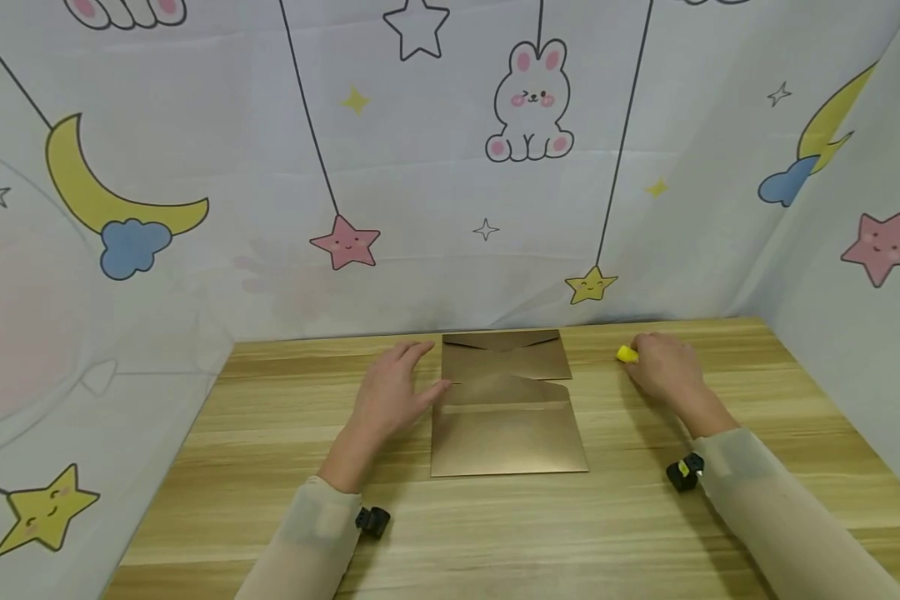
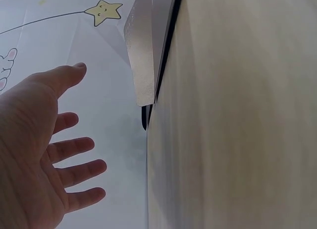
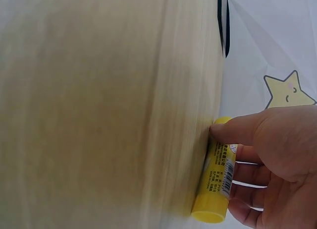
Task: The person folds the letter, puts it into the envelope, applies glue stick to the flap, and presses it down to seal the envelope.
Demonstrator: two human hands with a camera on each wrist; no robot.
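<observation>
My right hand (image 1: 667, 367) grips a yellow glue stick (image 3: 215, 179) at the back right of the table. In the right wrist view, the thumb lies on one side of the glue stick and the fingers on the other; printed text and a barcode show on its label. My left hand (image 1: 390, 392) is held with fingers spread, beside the left edges of two bronze envelopes, and holds nothing. The nearer envelope (image 1: 508, 442) lies with its flap raised toward the back. Behind it the farther envelope (image 1: 506, 364) lies partly covered by that flap.
The wood-grain table (image 1: 495, 533) ends at the back against a white curtain (image 1: 435, 167) printed with stars, moons and rabbits. The curtain also hangs along the left and right sides. A small black camera sits on each wrist.
</observation>
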